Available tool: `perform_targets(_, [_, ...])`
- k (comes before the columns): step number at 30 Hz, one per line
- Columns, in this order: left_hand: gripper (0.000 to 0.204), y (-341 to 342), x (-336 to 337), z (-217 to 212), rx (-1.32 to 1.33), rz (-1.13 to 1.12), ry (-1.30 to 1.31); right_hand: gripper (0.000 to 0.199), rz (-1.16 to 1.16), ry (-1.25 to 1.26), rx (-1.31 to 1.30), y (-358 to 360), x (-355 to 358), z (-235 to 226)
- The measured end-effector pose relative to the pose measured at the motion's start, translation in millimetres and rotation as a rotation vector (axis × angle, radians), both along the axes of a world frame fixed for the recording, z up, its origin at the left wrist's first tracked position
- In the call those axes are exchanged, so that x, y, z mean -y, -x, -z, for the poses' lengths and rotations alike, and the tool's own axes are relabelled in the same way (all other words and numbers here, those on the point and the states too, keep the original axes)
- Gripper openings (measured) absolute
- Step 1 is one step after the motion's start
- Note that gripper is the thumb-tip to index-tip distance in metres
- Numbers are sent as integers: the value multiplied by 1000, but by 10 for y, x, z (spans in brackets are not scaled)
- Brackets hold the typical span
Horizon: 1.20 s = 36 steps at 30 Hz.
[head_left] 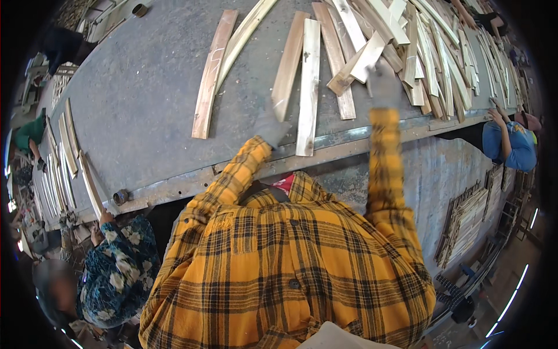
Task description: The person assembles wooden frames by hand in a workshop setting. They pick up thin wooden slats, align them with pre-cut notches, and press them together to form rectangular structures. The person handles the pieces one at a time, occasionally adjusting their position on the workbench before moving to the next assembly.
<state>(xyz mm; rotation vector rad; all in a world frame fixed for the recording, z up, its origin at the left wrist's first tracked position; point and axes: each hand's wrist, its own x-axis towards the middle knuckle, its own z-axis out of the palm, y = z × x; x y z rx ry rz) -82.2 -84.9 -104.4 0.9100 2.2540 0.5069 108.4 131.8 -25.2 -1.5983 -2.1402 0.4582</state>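
My left hand [272,127], in a grey glove, is smeared by motion at the near end of a brownish wooden slat [290,67]. Whether its fingers close on that slat cannot be made out. Just right of it lies a paler wooden slat [308,87], its near end close to the table edge. My right hand [383,87], also gloved in grey and blurred, is over the near side of a heap of slats [407,35]. A short pale slat [368,57] lies crosswise beside its fingers, which are too smeared to read.
Two slats [215,72] lie apart on the grey metal table [145,87]. A small rusty cup [121,197] stands by the near edge, another [139,10] farther off. A person in a floral sleeve [119,262] holds a slat at left; someone in blue [511,145] is at right.
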Motion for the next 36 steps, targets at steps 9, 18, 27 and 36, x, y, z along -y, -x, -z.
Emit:
perform_targets(9, [81,363,521,-139,-22,-72,-281,71,-9,286,284,657,1678,475])
perform_targets(18, [67,292,879,-439,443,-284,-462,60,-187,738,-952,516,958,1181])
perform_targets(27, [70,36,8,-986,314,-182,-614,61,-314,77,114,832,2009,763])
perform_targets(36, [88,-411,-1546,-1120,-9,138,-550,56,-609,158,546,811,1994,1601])
